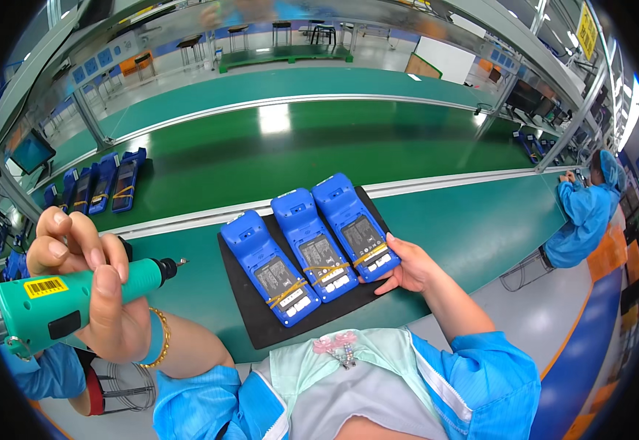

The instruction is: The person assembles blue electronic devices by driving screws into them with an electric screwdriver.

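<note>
My left hand (103,293) is raised at the left, its fingers closed around a green electric screwdriver (125,284) whose bit points right, apart from the devices. On a black mat (250,323) three blue handheld terminals lie side by side, backs up: a left one (272,268), a middle one (316,246) and a right one (356,227). Each has a dark labelled panel, yellow rubber bands around its lower part and white pieces at its near end. My right hand (409,268) grips the right terminal by its near right corner, thumb along the side; some fingertips are partly hidden.
Beyond the green worktop (473,220) runs a metal rail and a green conveyor belt (217,147). Several more blue terminals (103,183) rest on the belt at far left. A co-worker in blue (587,213) sits at the right; another person's blue sleeve (48,381) shows at lower left.
</note>
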Tool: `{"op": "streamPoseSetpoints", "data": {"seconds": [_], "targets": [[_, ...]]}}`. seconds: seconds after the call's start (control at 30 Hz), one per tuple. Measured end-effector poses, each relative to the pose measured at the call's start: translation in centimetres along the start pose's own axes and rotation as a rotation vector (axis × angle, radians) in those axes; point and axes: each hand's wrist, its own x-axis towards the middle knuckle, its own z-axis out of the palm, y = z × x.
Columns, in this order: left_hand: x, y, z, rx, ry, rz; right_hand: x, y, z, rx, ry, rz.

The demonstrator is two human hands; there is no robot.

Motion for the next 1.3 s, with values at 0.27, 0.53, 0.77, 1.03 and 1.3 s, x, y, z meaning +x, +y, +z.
{"op": "streamPoseSetpoints", "data": {"seconds": [0.27, 0.53, 0.77, 1.03, 1.3], "targets": [[0.1, 0.3, -0.4, -0.032, -0.07, -0.007, -0.1, 0.0, 2.9, -1.516, 0.735, -0.475], [-0.3, -2.1, 5.9, -0.03, -0.165, -0.081, -1.4, -3.3, 8.9, -1.228, 0.437, -0.605], [-2.2, -3.2, 11.1, -0.067, -0.241, -0.209, -0.7, -5.2, 18.7, -1.102, -0.172, -1.142], [-2.1, -2.5, 12.1, 0.266, -0.294, -0.284, -0.9, -5.9, 19.2, -0.746, -0.254, -0.754], [-3.4, -3.8, 8.0, -0.053, -0.311, -0.624, 0.8, -4.7, 16.2, -0.213, -0.509, -0.706]]}}
